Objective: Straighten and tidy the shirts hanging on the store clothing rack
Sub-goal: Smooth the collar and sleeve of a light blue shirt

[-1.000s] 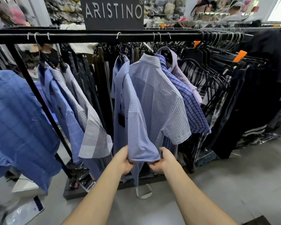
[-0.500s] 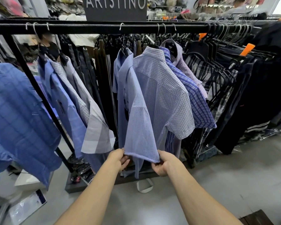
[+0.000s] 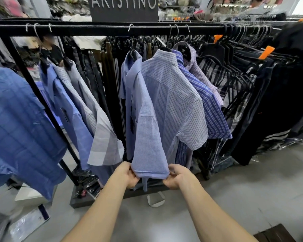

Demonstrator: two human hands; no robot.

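A light blue checked short-sleeve shirt [image 3: 166, 105] hangs from the black rail [image 3: 94, 29] in the middle of the rack. Its near sleeve [image 3: 148, 145] hangs down toward me. My left hand [image 3: 128, 174] pinches the left corner of the sleeve hem, and my right hand [image 3: 177, 176] pinches the right corner, stretching the hem flat between them. Behind it on the right hang a darker blue plaid shirt [image 3: 212, 110] and a pale lilac checked shirt [image 3: 199, 74]. A plain blue shirt [image 3: 129, 95] hangs just left of it.
To the left hang a grey-white checked shirt [image 3: 98, 130], a blue shirt [image 3: 68, 109] and a large blue plaid shirt [image 3: 16, 128]. Dark garments [image 3: 269, 102] fill the right of the rack. A slanted black post [image 3: 42, 102] meets the rack's base [image 3: 80, 201]. The floor is grey concrete.
Both hands have kept their hold on the sleeve hem and drawn it down and taut. The view has tilted slightly down, so the rail sits higher in frame.
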